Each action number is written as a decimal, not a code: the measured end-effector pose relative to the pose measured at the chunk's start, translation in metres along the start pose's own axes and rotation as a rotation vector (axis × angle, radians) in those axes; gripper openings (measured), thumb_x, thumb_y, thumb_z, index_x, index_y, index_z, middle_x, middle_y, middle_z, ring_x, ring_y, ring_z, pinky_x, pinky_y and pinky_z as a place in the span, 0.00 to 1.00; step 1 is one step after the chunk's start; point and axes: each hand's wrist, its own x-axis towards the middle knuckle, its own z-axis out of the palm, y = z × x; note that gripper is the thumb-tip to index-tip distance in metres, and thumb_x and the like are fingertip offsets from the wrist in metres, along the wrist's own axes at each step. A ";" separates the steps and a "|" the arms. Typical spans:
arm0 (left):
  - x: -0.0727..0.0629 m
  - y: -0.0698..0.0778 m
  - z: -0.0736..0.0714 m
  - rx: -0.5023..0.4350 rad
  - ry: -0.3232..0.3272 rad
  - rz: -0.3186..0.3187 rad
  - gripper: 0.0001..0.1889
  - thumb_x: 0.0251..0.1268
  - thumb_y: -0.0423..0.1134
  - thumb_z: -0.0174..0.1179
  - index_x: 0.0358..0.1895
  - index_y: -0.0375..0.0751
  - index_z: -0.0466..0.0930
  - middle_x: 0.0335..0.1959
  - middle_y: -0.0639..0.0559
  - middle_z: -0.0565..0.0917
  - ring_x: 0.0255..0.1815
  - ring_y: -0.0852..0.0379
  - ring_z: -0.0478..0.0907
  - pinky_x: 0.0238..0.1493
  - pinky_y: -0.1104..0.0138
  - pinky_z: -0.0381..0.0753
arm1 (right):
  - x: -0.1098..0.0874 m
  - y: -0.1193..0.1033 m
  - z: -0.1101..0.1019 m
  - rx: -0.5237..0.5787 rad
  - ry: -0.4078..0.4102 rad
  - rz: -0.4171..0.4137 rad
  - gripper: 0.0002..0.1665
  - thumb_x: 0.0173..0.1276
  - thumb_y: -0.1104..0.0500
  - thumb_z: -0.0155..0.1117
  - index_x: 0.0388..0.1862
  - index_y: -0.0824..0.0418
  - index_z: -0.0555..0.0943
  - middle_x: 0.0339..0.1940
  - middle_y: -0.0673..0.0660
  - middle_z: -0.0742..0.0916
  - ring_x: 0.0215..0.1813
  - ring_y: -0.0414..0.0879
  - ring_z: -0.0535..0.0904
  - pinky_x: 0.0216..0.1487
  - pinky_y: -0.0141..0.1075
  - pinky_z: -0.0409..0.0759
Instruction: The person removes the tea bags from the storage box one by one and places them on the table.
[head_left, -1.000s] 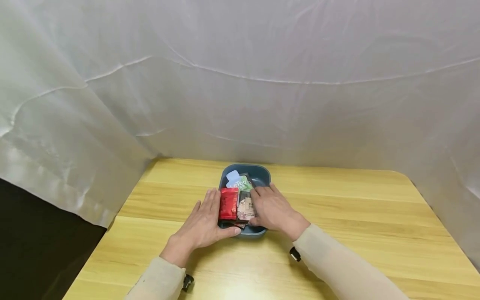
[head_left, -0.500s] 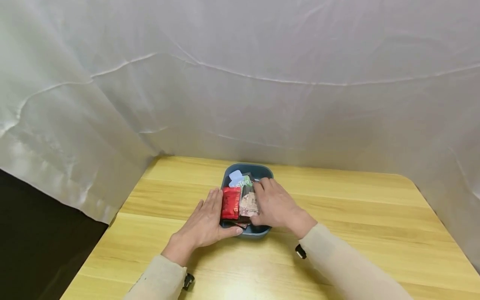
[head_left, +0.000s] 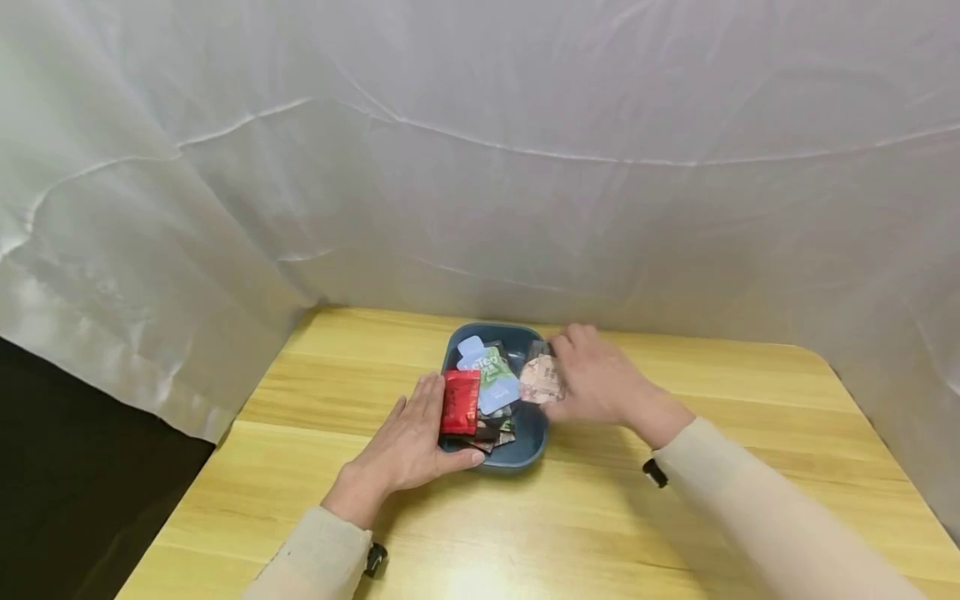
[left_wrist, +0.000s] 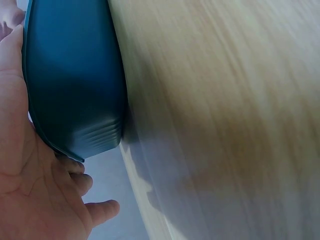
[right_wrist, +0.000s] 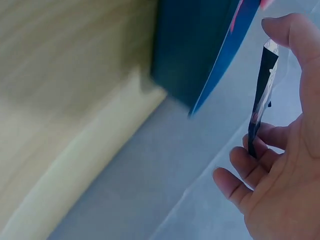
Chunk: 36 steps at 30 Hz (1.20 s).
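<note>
A dark blue plastic bin (head_left: 531, 446) stands on the table with several flat sachets in it. Along its left side lies my left hand (head_left: 405, 442), fingers straight against the wall and thumb on the near rim. In the left wrist view, that hand (left_wrist: 30, 165) touches the bin's outer wall (left_wrist: 75, 75). Over the bin's right rim, my right hand (head_left: 603, 383) pinches a floral sachet (head_left: 542, 379) between thumb and fingers. The right wrist view shows this sachet (right_wrist: 262, 90) edge-on. A red sachet (head_left: 460, 404) and a green-and-blue packet (head_left: 493, 385) lie on top inside.
Darker sachets (head_left: 495, 429) lie underneath in the bin. The wooden table (head_left: 720, 417) extends to both sides. A pale cloth curtain (head_left: 570, 225) hangs behind its far edge, and a dark area (head_left: 82, 475) lies beyond the left edge.
My right hand has lifted the floral sachet from the pile and moved right, uncovering the green-and-blue packet and sachets beneath. The left hand has stayed at the bin.
</note>
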 end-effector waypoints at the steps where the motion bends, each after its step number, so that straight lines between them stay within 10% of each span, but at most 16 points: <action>1: 0.000 0.001 0.000 0.000 -0.002 0.001 0.71 0.55 0.85 0.58 0.88 0.39 0.36 0.89 0.42 0.43 0.90 0.45 0.39 0.87 0.44 0.47 | -0.003 0.008 -0.003 -0.005 -0.003 0.009 0.55 0.51 0.35 0.76 0.66 0.73 0.74 0.59 0.68 0.80 0.57 0.60 0.75 0.62 0.55 0.81; 15: -0.010 -0.003 -0.009 -0.002 -0.004 -0.014 0.71 0.56 0.83 0.60 0.87 0.36 0.37 0.89 0.39 0.44 0.90 0.42 0.39 0.86 0.41 0.48 | -0.003 0.080 0.005 0.015 -0.178 0.187 0.37 0.53 0.38 0.78 0.47 0.64 0.76 0.51 0.67 0.79 0.52 0.61 0.75 0.56 0.59 0.80; 25: -0.016 -0.005 -0.008 -0.015 0.017 0.001 0.72 0.54 0.84 0.59 0.87 0.35 0.38 0.88 0.37 0.46 0.89 0.40 0.41 0.85 0.40 0.51 | 0.024 0.067 0.040 0.062 -0.311 0.201 0.61 0.52 0.40 0.77 0.75 0.75 0.66 0.72 0.75 0.73 0.69 0.69 0.71 0.73 0.62 0.73; 36: -0.018 -0.004 -0.003 -0.038 0.013 -0.014 0.73 0.53 0.85 0.59 0.87 0.36 0.37 0.89 0.38 0.45 0.89 0.41 0.40 0.86 0.41 0.49 | 0.036 0.067 0.056 0.084 -0.389 0.234 0.63 0.52 0.41 0.79 0.78 0.73 0.64 0.79 0.76 0.67 0.79 0.72 0.64 0.81 0.63 0.62</action>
